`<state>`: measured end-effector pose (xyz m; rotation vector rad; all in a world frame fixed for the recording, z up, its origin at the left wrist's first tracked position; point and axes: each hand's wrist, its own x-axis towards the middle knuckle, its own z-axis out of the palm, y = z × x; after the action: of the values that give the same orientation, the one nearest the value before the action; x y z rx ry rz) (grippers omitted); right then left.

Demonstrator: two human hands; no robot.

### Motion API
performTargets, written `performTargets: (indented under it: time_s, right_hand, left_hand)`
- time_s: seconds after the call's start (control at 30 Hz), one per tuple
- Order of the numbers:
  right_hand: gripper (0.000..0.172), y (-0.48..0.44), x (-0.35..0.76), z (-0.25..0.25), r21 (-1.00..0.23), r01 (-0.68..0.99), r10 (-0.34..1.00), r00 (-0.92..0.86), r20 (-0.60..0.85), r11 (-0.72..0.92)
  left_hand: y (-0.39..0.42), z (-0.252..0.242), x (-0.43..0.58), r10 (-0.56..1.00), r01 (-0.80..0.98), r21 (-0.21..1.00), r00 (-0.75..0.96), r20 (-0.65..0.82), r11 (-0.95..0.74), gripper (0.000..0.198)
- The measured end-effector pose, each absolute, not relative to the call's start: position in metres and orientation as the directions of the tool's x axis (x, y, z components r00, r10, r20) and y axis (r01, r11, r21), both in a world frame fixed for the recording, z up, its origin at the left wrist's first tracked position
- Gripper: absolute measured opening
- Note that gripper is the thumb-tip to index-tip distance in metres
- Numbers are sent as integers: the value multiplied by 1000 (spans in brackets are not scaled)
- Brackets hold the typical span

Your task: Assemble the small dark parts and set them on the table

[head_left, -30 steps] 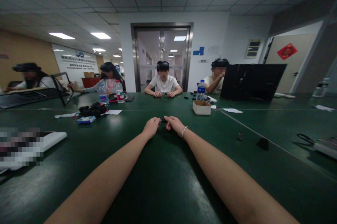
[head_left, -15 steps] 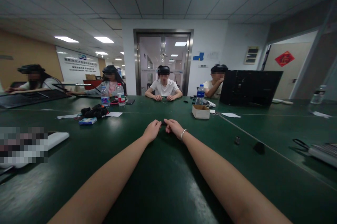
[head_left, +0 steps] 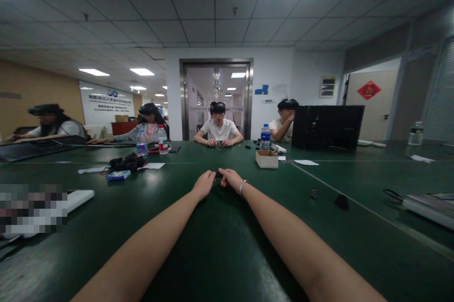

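Observation:
Both my arms stretch out over the dark green table (head_left: 220, 245). My left hand (head_left: 203, 184) and my right hand (head_left: 231, 179) meet at the middle of the table, fingers curled and pinched together around a small dark object (head_left: 217, 174) between them. I cannot make out what that object is. A thin bracelet (head_left: 242, 187) circles my right wrist.
A small cardboard box (head_left: 267, 158) and a water bottle (head_left: 265, 137) stand beyond my hands. A black bundle (head_left: 126, 163) and two bottles (head_left: 161, 139) are at the left. Small dark parts (head_left: 341, 201) lie at the right. Several people sit at the far side. A black case (head_left: 327, 127) stands right.
The view has tilted upward, so hands and table sit lower in the picture. My hands stay together on the small dark object. A person at the left has laid a frame flat.

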<state>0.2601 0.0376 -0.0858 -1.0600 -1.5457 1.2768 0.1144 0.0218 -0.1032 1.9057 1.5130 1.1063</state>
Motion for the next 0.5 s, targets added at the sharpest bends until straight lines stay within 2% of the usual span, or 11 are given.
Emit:
performTargets:
  time_s: [0.33, 0.5]
  right_hand:
    - [26, 40, 259, -86, -989, 101, 956, -282, 76, 108]
    - [24, 39, 260, -87, -989, 106, 955, -287, 73, 107]
  left_hand:
    - [25, -102, 117, 955, 584, 764, 73, 288, -275, 34]
    - [29, -107, 117, 955, 531, 799, 73, 287, -281, 35]
